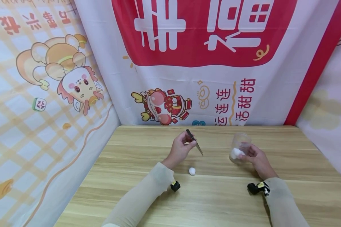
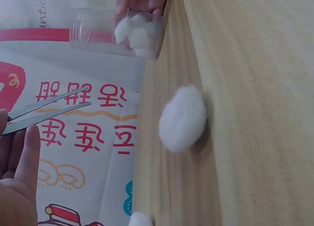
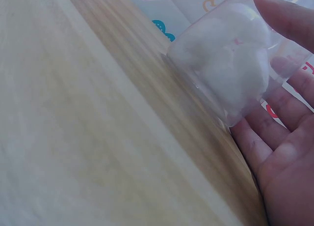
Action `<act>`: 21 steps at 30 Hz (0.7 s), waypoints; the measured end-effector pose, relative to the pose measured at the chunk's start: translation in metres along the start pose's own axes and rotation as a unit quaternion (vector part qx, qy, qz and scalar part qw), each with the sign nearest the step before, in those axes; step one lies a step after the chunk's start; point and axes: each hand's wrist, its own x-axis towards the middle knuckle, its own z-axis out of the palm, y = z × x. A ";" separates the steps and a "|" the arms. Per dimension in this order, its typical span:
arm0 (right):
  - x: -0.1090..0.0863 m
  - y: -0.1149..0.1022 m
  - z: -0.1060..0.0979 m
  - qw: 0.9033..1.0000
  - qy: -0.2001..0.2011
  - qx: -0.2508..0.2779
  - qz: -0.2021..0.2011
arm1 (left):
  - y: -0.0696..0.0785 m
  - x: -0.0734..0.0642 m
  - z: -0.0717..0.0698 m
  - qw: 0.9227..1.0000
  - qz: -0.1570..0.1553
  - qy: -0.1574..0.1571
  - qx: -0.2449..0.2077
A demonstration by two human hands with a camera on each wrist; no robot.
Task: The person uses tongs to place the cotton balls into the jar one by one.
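Note:
My left hand [image 1: 179,150] pinches a pair of tweezers [image 1: 195,143] above the table. In the left wrist view the two tips of the tweezers [image 2: 54,108] stand apart with nothing between them. On the wood, closer to me than the tweezers, lies a white cotton ball [image 1: 192,171]. The left wrist view shows that cotton ball [image 2: 182,119] large, and part of a second cotton ball [image 2: 141,219] at the bottom edge. My right hand [image 1: 258,160] grips a clear plastic jar [image 1: 241,140] standing upright. Several cotton balls [image 3: 230,54] fill its lower part.
The wooden table [image 1: 216,201] ends at a white and red printed cloth [image 1: 159,75] hanging behind it. Another printed cloth [image 1: 45,104] hangs along the left side. Small black cameras [image 1: 175,186] are strapped at both wrists.

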 end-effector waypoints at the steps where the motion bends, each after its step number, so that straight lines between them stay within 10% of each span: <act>1: 0.000 0.000 0.000 1.000 0.000 0.000 -0.001 | 0.001 0.001 0.000 1.000 0.000 0.000 0.000; 21: 0.000 0.002 -0.001 1.000 0.000 -0.012 -0.004 | 0.005 0.005 -0.006 1.000 0.003 0.008 0.006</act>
